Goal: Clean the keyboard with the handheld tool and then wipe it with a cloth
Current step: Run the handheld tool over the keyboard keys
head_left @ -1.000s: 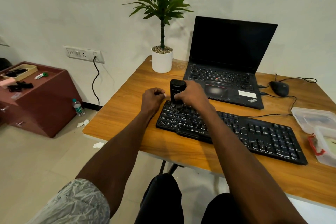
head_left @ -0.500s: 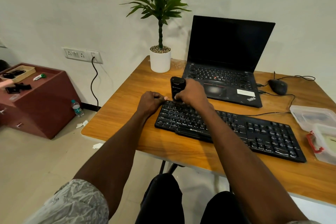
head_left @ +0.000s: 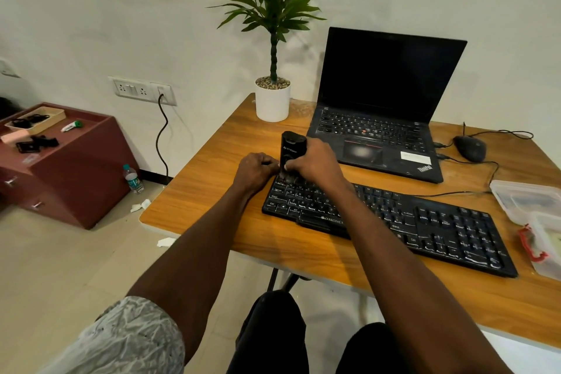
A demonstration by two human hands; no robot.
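A black keyboard point(head_left: 425, 222) lies slanted across the wooden desk point(head_left: 212, 191). At its far left corner stands a black cylindrical handheld tool point(head_left: 290, 147), upright with its lower end on the top key rows. My right hand point(head_left: 315, 162) is wrapped around the tool's body. My left hand point(head_left: 256, 170) rests curled at the keyboard's far left corner, its fingertips touching that corner beside the tool's base. No cloth is visible.
An open black laptop point(head_left: 382, 106) sits behind the keyboard, a potted plant point(head_left: 272, 100) to its left, a wired mouse point(head_left: 470, 147) to its right. Clear plastic containers point(head_left: 528, 200) stand at the desk's right edge. A maroon cabinet point(head_left: 69, 167) stands on the floor at the left.
My left hand has slid right, from the bare desk to the keyboard's corner next to the tool. My right hand and the tool have stayed in much the same place.
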